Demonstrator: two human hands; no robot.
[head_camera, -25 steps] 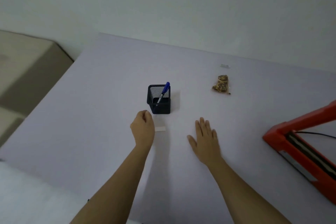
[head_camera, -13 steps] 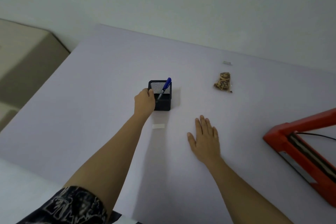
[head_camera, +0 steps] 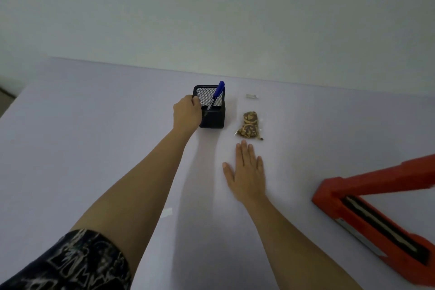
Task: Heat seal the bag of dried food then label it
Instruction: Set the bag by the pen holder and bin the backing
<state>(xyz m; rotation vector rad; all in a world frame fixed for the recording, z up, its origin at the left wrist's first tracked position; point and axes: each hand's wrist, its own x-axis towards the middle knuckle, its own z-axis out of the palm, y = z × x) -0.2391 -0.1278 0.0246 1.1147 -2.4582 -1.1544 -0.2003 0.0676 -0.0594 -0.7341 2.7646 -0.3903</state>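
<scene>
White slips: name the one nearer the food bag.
The far slip, just beyond the bag; the other slip lies near, beside the left forearm.

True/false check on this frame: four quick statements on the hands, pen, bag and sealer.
1. The left hand grips the square black mesh pen holder. True.
2. The blue pen lies flat on the table. False: it stands tilted in the holder.
3. The right hand holds the clear bag of brown dried food. False: it lies flat on the lilac table, short of the bag.
4. The red heat sealer sits to the right of the right hand. True.
</scene>
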